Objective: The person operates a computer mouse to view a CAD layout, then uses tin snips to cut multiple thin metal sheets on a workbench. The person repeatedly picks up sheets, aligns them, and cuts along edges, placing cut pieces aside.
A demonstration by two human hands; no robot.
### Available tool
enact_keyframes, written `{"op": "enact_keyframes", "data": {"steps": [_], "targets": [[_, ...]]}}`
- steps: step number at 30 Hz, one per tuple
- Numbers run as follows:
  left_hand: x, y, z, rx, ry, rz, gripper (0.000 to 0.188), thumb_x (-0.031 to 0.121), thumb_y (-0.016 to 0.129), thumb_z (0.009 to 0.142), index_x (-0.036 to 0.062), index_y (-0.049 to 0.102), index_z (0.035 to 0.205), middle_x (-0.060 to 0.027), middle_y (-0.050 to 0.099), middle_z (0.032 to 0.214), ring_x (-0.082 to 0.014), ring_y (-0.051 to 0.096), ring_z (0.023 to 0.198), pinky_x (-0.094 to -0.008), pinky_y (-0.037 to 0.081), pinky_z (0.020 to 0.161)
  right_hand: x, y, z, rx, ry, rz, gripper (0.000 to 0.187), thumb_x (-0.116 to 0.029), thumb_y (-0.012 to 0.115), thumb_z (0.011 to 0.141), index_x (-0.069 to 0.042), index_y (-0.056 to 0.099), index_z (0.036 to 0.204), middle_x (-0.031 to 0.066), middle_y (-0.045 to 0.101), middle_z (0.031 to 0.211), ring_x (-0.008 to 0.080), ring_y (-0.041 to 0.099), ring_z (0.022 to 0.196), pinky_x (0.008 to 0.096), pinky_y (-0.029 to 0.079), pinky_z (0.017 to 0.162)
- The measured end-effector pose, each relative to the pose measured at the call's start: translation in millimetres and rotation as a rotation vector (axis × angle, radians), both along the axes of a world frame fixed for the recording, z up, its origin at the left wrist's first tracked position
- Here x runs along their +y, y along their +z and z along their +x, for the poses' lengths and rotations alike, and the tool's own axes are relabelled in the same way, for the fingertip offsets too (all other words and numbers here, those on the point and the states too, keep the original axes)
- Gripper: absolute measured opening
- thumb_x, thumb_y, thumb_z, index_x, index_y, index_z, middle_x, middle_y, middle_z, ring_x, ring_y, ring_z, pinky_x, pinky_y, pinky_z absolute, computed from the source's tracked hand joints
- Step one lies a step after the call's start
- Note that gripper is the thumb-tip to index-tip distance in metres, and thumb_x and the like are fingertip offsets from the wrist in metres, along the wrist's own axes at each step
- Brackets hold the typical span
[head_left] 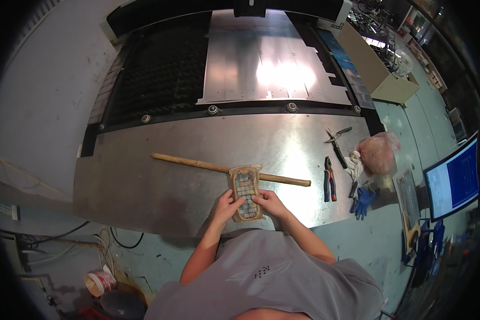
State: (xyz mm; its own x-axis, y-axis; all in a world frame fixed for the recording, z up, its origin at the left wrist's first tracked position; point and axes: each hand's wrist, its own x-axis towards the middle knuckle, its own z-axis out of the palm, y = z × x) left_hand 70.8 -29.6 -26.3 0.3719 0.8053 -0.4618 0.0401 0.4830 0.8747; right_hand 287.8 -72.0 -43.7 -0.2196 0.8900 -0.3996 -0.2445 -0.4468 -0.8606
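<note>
Both hands grip a handheld remote control [246, 188] with rows of coloured keys, wrapped in a yellowed clear plastic cover. My left hand [226, 206] is closed on its lower left side, thumb over the keys. On the lower right side, my right hand [270, 203] holds it too, its thumb also on the key face. The fingers behind the remote are hidden. Beyond it, a long wooden stick [192, 162] lies slantwise on the metal table [128, 186], its middle covered by the remote's upper end.
Right on the table are pliers [330, 180] with dark and orange handles, a second pair [336, 146], a white cloth [353, 164], a blue glove [364, 201] and a pinkish plastic bag [378, 153]. Beyond lies sheet metal [240, 64] on a machine bed. A monitor [453, 178] stands right.
</note>
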Motion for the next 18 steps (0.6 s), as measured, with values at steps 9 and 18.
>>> {"op": "enact_keyframes", "data": {"steps": [9,18], "targets": [[-1,-8,1,-0.018,0.039,0.015,0.043,0.02,0.078,0.096,0.0005,0.062,0.131,-0.0135,0.078,0.112,-0.0151,0.073,0.099,-0.0294,0.056,0.083,1,13,1,-0.051,0.022,-0.009,0.031,-0.024,0.067,0.106,-0.004,0.071,0.129,-0.0079,0.066,0.09,0.0005,0.052,0.075,0.0205,0.043,0.067],[0,-10,-2,0.011,0.002,0.013,0.052,0.019,0.076,0.097,-0.0021,0.056,0.14,-0.0147,0.075,0.12,-0.0157,0.071,0.108,-0.0298,0.056,0.089,-2,4,0,-0.076,-0.002,-0.005,0.036,-0.025,0.066,0.105,-0.005,0.069,0.135,-0.0101,0.056,0.083,0.0016,0.042,0.07,0.0214,0.037,0.063]]}}
